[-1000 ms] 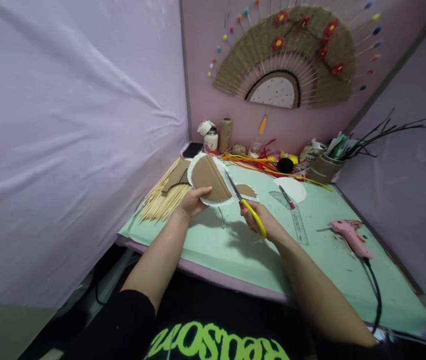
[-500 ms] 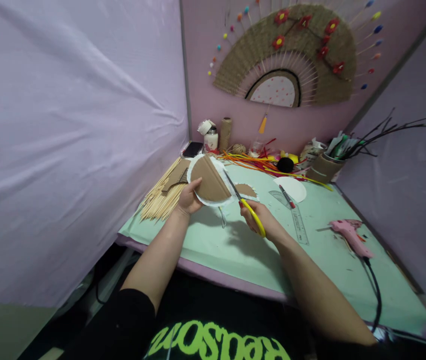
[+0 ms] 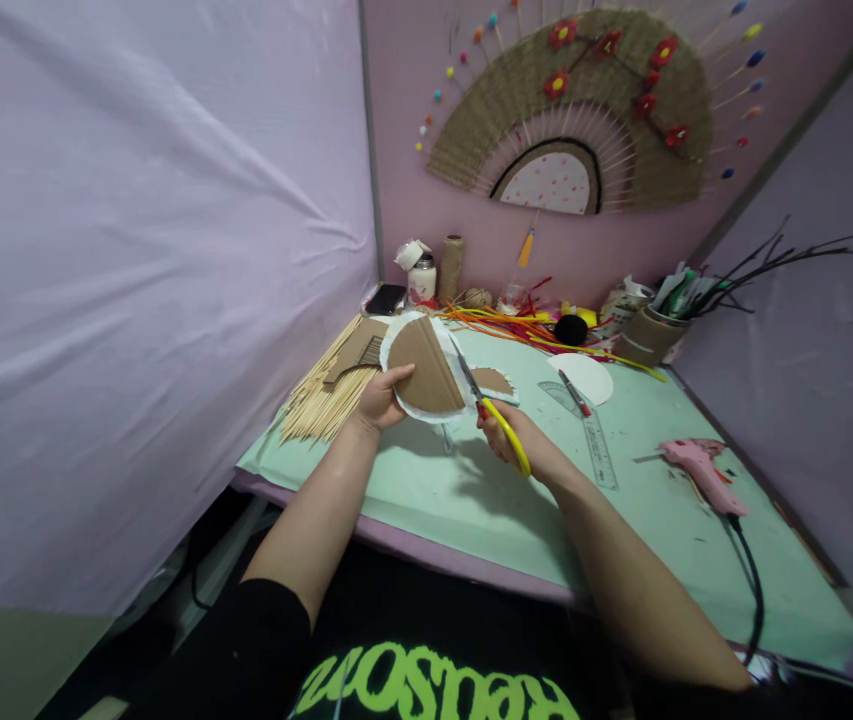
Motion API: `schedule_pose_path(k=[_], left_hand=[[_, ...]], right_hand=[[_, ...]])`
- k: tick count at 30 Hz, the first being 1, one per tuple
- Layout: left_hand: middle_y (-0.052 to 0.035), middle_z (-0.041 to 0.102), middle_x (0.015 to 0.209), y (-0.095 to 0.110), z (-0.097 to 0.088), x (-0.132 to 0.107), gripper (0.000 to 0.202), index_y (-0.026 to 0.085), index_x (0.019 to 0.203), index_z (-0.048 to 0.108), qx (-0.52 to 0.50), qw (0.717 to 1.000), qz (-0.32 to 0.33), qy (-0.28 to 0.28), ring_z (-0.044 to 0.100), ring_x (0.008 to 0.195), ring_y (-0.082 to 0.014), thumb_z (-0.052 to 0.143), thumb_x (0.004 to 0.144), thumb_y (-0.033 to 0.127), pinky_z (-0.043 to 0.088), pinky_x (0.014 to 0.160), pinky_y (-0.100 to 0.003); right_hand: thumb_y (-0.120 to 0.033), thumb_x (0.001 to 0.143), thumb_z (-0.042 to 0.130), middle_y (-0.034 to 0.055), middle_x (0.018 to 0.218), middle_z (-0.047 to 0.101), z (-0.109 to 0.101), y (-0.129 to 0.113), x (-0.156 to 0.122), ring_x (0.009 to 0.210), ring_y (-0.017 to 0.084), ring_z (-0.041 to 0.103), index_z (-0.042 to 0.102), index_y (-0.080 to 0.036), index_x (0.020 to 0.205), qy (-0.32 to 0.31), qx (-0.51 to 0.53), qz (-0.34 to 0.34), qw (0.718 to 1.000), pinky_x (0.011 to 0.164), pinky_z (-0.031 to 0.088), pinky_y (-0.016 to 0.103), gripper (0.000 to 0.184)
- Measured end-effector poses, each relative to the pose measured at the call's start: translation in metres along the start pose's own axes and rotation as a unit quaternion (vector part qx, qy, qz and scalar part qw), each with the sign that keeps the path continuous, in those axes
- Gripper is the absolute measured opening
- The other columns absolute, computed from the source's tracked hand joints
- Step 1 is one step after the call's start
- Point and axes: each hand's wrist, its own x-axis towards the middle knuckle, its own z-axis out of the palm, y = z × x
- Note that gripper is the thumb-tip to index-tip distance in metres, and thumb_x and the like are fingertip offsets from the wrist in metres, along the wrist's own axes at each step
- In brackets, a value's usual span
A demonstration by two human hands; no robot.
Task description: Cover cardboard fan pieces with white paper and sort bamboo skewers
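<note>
My left hand [image 3: 385, 397] grips a half-round piece of cardboard [image 3: 426, 370] by its lower left side, thumb on top. White material shows as a border all round the brown board. In my right hand [image 3: 505, 432] are scissors [image 3: 507, 435] with yellow and red handles. Their blades point up and left, lying along the straight right edge of the cardboard piece; whether they touch it I cannot tell. Behind the scissors, a second brown piece with a snipped white edge [image 3: 495, 382] lies on the table.
Bamboo sticks [image 3: 325, 400] and a cut cardboard strip [image 3: 355, 352] lie left. To the right are a white paper shape [image 3: 592, 378], a marker [image 3: 574, 393], a clear ruler [image 3: 600, 450] and a corded pink glue gun [image 3: 703, 475]. Pipe cleaners [image 3: 486, 322] line the back.
The cardboard piece has turned slightly and shifted a little right and down in my left hand. The scissors have moved only slightly, staying by its right edge.
</note>
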Motion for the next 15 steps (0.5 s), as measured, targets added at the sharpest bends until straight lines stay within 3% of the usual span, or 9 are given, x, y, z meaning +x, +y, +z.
schedule_pose_path(k=[15], left_hand=[[-0.0114, 0.075, 0.094, 0.0, 0.002, -0.002, 0.041, 0.01, 0.113, 0.066, 0.006, 1.0, -0.008, -0.002, 0.067, 0.102, -0.029, 0.061, 0.073, 0.015, 0.046, 0.102, -0.046]], right_hand=[[-0.062, 0.077, 0.047, -0.0052, 0.048, 0.039, 0.0, -0.012, -0.004, 0.044, 0.01, 0.036, 0.041, -0.022, 0.069, 0.03, 0.026, 0.023, 0.999, 0.043, 0.027, 0.024, 0.041]])
